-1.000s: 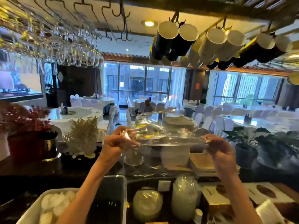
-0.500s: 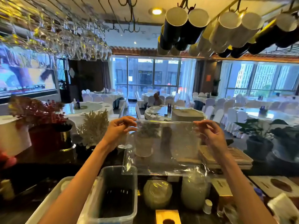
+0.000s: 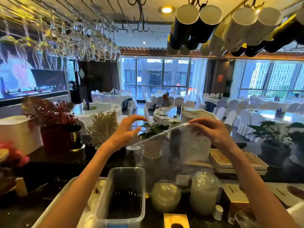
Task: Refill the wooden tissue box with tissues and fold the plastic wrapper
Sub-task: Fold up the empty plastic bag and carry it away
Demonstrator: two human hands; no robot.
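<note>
Head view: right hand (image 3: 212, 130) pinches plastic wrapper (image 3: 189, 145); left hand (image 3: 126, 130) spread wide, just beside wrapper.

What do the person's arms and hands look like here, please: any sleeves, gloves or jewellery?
Both forearms are bare up to the frame edge, with no sleeve showing. The left hand and right hand wear no gloves; no rings, watch or bracelet are visible. The left hand's fingertips are motion-blurred.

Pretty cramped down low: clear plastic bin (image 3: 125, 193), lidded jars (image 3: 204, 193) and stacked trays (image 3: 236, 160) crowding the counter (image 3: 49, 168). Potted plant (image 3: 152, 139) dead ahead. Open air at chest height; hanging mugs (image 3: 185, 23) and glasses (image 3: 65, 38) well overhead.
</note>
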